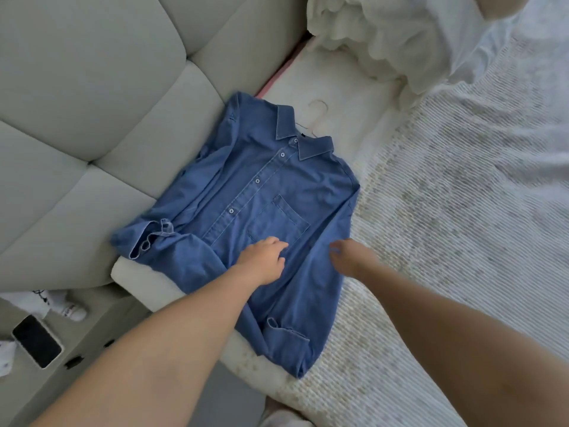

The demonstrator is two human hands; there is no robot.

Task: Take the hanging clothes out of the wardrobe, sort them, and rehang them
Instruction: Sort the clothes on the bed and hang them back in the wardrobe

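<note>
Two bare forearms reach forward from the camera. The left hand [264,260] rests on the blue denim shirt [261,192], fingers loosely spread; the right hand [351,257] hovers just beside it, blurred, so its fingers cannot be read. The shirt lies buttoned and flat on the bed [446,211], its hanger [318,114] poking from the collar. Sorting seems underway; rehanging remains. A padded headboard [92,87], rumpled white duvet [385,35] and phone [36,340] surround it.

Blue denim shirt [261,192]; striped whitish bedspread [462,211], seemingly.
</note>
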